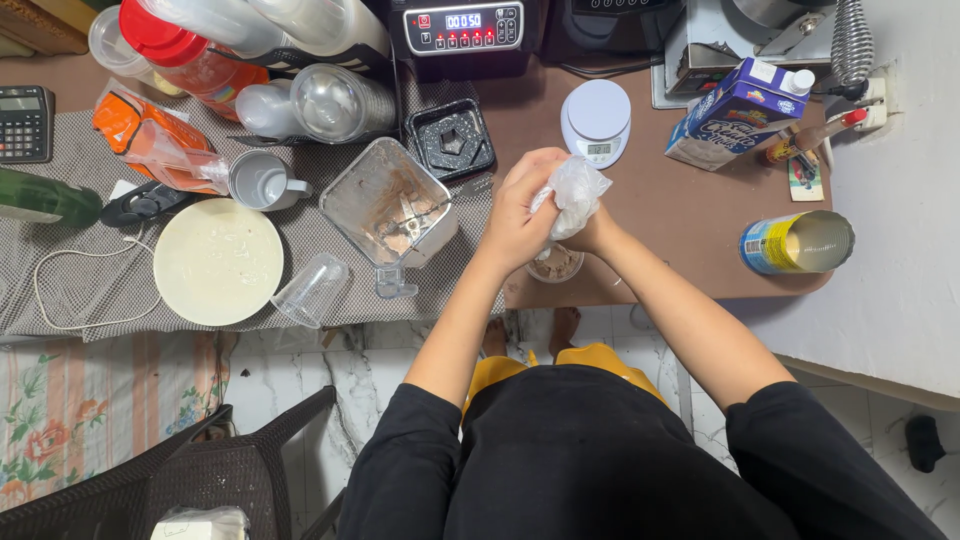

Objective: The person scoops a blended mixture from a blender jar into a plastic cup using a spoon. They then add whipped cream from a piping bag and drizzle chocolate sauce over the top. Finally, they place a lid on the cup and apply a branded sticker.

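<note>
**Hands on plastic bag, frame centre**

Counted left to right: one cream plate (218, 262), one blender jar (392, 212), one cup (556, 265), one scale (596, 121), one carton (737, 113), one can (797, 242). Left hand (518, 212) and right hand (590, 232) together, clamped on crumpled clear bag (573, 192), long axis upright, directly above cup.

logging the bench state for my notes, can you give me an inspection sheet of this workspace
surface: brown table, grey cloth over its left part
job's things: crumpled clear plastic bag held above a small cup of brownish mix
clutter: used blender jar, white plate, kitchen scale, milk carton, open can, calculator
hands: left hand and right hand both grip the bag
cables: white cord looped on the cloth
surroundings: marble floor, dark chair
</note>
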